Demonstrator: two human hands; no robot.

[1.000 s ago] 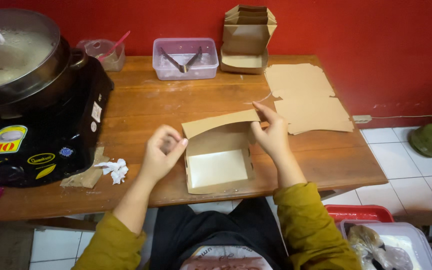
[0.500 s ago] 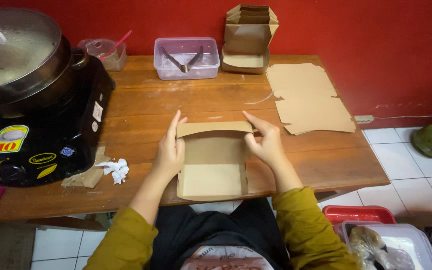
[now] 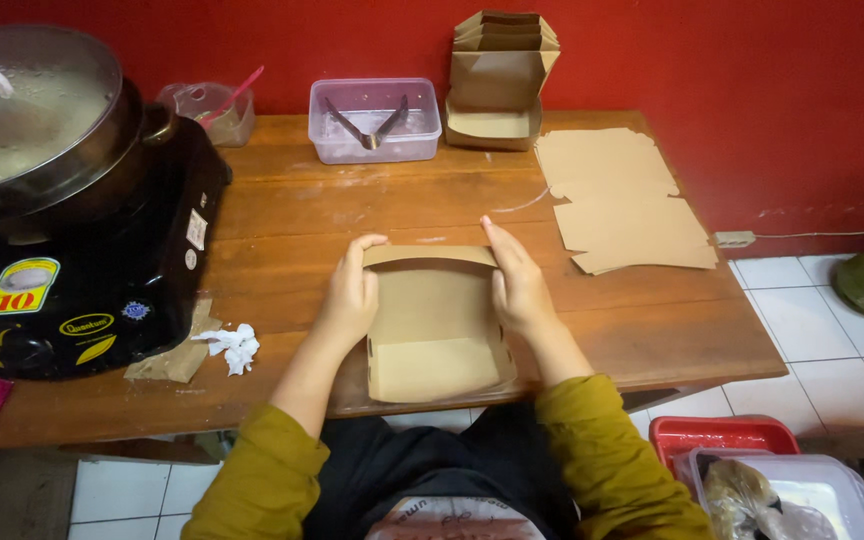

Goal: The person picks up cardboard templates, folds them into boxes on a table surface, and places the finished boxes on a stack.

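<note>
A brown cardboard box (image 3: 434, 322) lies partly folded on the wooden table (image 3: 282, 210) near its front edge. My left hand (image 3: 352, 290) presses against its left side wall, fingers curled over the top corner. My right hand (image 3: 514, 278) holds the right side wall, fingers stretched toward the far flap. The box's flat lid panel faces up between both hands.
A stack of flat cardboard blanks (image 3: 617, 200) lies at the right. Folded boxes (image 3: 500, 75) are stacked at the back, beside a clear plastic tub with tongs (image 3: 374, 120). A large black cooker with a glass lid (image 3: 52, 200) stands left. A crumpled tissue (image 3: 234, 345) lies near it.
The lid flap that stood open a second ago, showing the white inside, has been folded down flat. Both hands have moved to the box's sides.
</note>
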